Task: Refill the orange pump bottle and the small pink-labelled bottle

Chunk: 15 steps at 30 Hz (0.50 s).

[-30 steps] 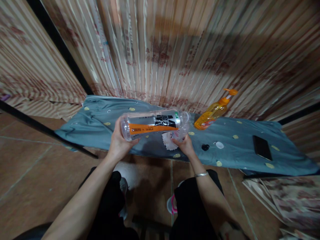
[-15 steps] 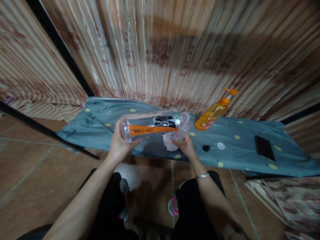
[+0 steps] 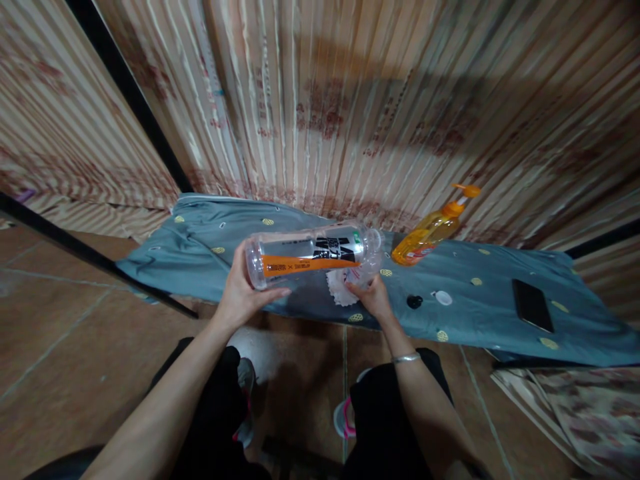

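Observation:
A large clear plastic bottle point(image 3: 310, 253) with an orange, black and silver label lies sideways in the air, its neck to the right. My left hand point(image 3: 245, 293) grips its base end. My right hand point(image 3: 371, 295) is closed around a smaller clear plastic bottle point(image 3: 369, 267), partly hidden by the large bottle's neck; the two bottles' mouths overlap, and I cannot make out if they touch. A white scalloped piece point(image 3: 342, 287) shows beside my right fingers. Right of the hands stands a pump bottle of orange liquid point(image 3: 425, 235).
A black cap point(image 3: 415, 302), a white lid point(image 3: 443, 298) and a dark phone point(image 3: 533, 305) lie on the blue-green cloth point(image 3: 480, 320) to the right. A striped curtain point(image 3: 320, 133) hangs behind, with black poles point(image 3: 133, 100) at the left.
The view has shifted slightly. The large bottle has turned a little, showing more of its label, and its neck sits slightly lower. Both hands keep their hold.

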Motion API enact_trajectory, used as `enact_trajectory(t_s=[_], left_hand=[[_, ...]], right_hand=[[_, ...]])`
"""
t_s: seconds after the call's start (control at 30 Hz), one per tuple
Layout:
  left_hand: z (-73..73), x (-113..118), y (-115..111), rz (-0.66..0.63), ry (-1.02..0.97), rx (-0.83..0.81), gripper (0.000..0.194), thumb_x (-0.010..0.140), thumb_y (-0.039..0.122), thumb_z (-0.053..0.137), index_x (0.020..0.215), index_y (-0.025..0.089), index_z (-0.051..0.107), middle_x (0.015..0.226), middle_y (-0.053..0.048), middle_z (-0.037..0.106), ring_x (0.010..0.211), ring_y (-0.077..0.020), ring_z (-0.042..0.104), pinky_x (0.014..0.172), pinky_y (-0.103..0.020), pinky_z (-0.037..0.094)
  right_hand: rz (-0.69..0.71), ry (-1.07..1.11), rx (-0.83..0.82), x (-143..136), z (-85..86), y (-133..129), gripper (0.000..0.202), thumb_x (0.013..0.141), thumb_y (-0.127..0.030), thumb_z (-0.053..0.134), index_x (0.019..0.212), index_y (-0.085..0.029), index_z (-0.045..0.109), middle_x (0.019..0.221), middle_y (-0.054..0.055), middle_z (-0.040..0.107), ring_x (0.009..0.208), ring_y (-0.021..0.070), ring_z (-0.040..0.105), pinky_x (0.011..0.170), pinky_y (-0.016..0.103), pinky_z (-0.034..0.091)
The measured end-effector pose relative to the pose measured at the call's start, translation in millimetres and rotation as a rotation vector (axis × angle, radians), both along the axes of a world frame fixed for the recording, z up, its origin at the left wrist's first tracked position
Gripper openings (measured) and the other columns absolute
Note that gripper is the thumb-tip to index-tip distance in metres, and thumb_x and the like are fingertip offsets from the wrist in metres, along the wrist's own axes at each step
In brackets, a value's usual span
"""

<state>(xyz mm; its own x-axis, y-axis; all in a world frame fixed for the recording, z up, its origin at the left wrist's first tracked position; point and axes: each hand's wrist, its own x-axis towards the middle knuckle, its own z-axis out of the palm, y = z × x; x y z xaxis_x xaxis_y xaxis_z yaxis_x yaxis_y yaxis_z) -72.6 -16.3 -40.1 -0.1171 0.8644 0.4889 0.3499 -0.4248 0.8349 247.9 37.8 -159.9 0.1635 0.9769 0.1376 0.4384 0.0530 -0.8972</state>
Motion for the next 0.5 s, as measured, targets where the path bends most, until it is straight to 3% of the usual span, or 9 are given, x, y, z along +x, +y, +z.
enact_trajectory(t_s=[0.17,0.27,0.5], left_hand=[[0.4,-1.8,-4.0,-0.066,-0.074,-0.026,0.111,0.054,0.074,0.091,0.144,0.025,0.050,0.140,-0.018,0.060,0.129,-0.0422,0.064,0.099,-0.057,0.061],[3.1,-1.7,-5.5,-0.035,-0.048,-0.014,0.105,0.059,0.074,0.088,0.143,0.023,0.051,0.137,-0.017,0.063,0.124,-0.0401,0.067,0.095,-0.054,0.063],[5.1,-0.3,-5.0,0.056,0.054,0.105,0.101,0.063,0.077,0.084,0.139,0.018,0.055,0.130,-0.017,0.068,0.119,-0.0370,0.070,0.100,-0.052,0.060]], right_hand=[[-0.027,0.001,-0.026,-1.0,2.7,-1.1,0.066,0.067,-0.045,0.084,0.123,-0.021,0.060,0.111,0.012,0.079,0.101,0.0366,0.076,0.094,0.062,0.062],[-0.007,0.019,-0.042,0.9,2.5,0.2,0.069,0.066,-0.047,0.085,0.124,-0.021,0.060,0.113,0.012,0.079,0.103,0.0369,0.076,0.096,0.062,0.061],[0.003,0.020,-0.033,1.9,1.6,0.5,0.068,0.067,-0.046,0.084,0.126,-0.023,0.060,0.112,0.012,0.079,0.102,0.0366,0.076,0.095,0.061,0.063]])
